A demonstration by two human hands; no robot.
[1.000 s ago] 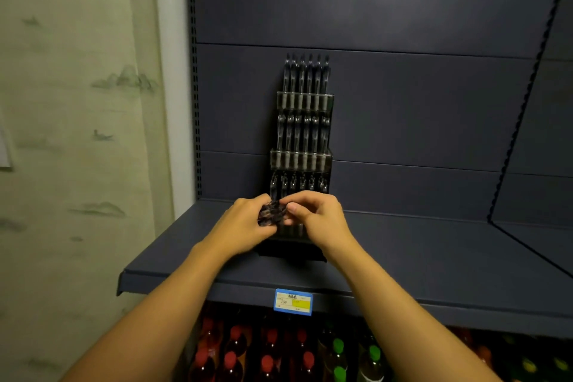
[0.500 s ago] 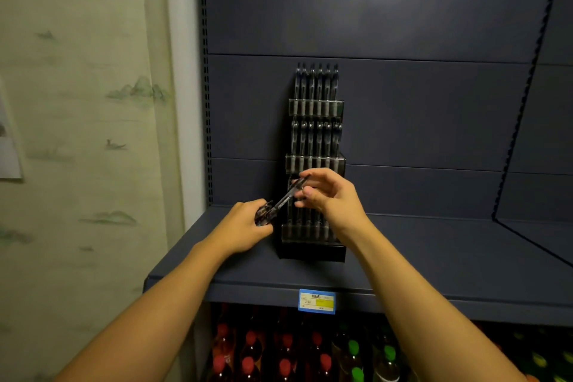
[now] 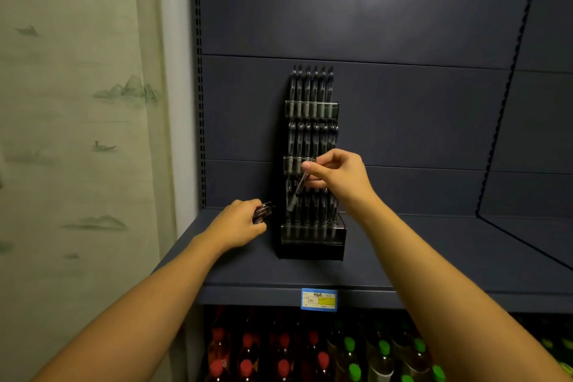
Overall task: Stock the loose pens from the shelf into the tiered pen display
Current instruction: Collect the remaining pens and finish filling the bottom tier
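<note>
While the left hand (image 3: 240, 225) holds a bunch of spare pens (image 3: 263, 211) just left of the pen display (image 3: 311, 164), the right hand (image 3: 336, 175) pinches one pen (image 3: 298, 190), tilted at the bottom tier. Next it probably needs straightening and dropping into a free slot.

Dim dark-blue shelving back panel (image 3: 372, 9) beside a pale green wall (image 3: 68, 133) printed with misty mountains.
</note>
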